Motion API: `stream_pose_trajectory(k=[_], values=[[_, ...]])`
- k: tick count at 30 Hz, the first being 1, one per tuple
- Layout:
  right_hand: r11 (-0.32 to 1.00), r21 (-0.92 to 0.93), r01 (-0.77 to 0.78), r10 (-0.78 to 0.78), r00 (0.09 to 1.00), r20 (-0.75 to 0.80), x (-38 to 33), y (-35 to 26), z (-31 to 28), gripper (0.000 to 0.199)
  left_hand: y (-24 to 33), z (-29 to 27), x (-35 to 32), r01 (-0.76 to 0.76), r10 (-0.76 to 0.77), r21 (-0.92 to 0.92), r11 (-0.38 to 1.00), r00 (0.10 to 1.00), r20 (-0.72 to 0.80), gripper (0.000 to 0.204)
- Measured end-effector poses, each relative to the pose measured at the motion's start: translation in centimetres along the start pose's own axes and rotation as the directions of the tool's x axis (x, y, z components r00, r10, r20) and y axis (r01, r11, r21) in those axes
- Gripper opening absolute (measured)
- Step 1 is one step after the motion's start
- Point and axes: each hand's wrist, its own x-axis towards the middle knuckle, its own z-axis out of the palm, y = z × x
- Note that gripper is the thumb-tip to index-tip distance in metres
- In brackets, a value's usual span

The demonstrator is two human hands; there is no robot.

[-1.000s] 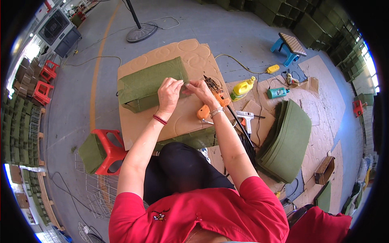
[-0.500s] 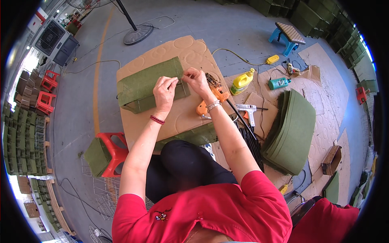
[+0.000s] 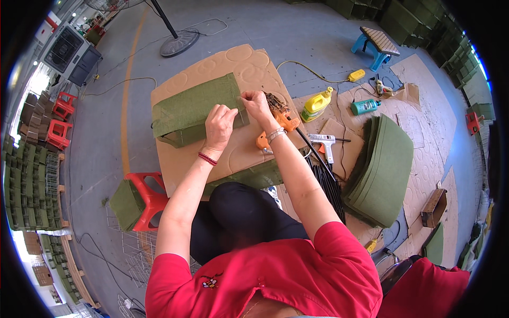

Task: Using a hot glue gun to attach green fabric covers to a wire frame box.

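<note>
Head cam: both hands are working the right end of a green felt piece [image 3: 193, 111] that's lying on a cardboard sheet [image 3: 233, 153] on the floor, left hand [image 3: 219, 124] pressing down flat with an open grip, right hand [image 3: 256, 104] pinching the felt's top corner. An orange glue gun [image 3: 278, 119] is sitting just beside the right wrist, a stack of felt [image 3: 382, 169] is lying well off to the right.

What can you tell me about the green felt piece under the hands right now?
The green felt piece is an olive, fuzzy rectangle lying flat on a tan cardboard sheet, long side running left to right, its lower edge folded under. The left hand presses its right end; the right hand pinches the upper right corner.
</note>
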Motion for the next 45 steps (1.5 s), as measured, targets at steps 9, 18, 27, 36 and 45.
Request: stream_pose_trajectory(k=[9,18,27,36,45], values=[[0.994,0.099,-0.051,0.048,0.999,0.024,0.1,1.4,0.4,0.016,0.0,0.2,-0.2,-0.106,0.103,0.069,0.992,0.994,0.041,0.017],[0.935,0.324,-0.146,0.118,0.987,0.104,-0.4,1.3,0.5,0.016,-0.6,0.8,-0.7,-0.232,0.211,0.214,0.949,0.970,0.118,0.019],[0.748,0.602,-0.279,0.278,0.956,0.098,-1.8,1.0,-0.1,0.019,-0.7,0.6,-1.0,-0.311,0.271,0.340,0.888,0.949,0.160,0.018],[0.882,0.457,-0.112,0.032,0.983,0.180,-3.7,1.2,-0.9,0.017,-0.5,0.7,-1.0,-0.310,0.271,0.325,0.893,0.949,0.161,0.020],[0.857,0.511,-0.069,0.016,0.994,0.108,-4.3,0.8,0.0,0.014,-0.8,0.5,-0.9,-0.321,0.279,0.335,0.886,0.945,0.169,0.020]])
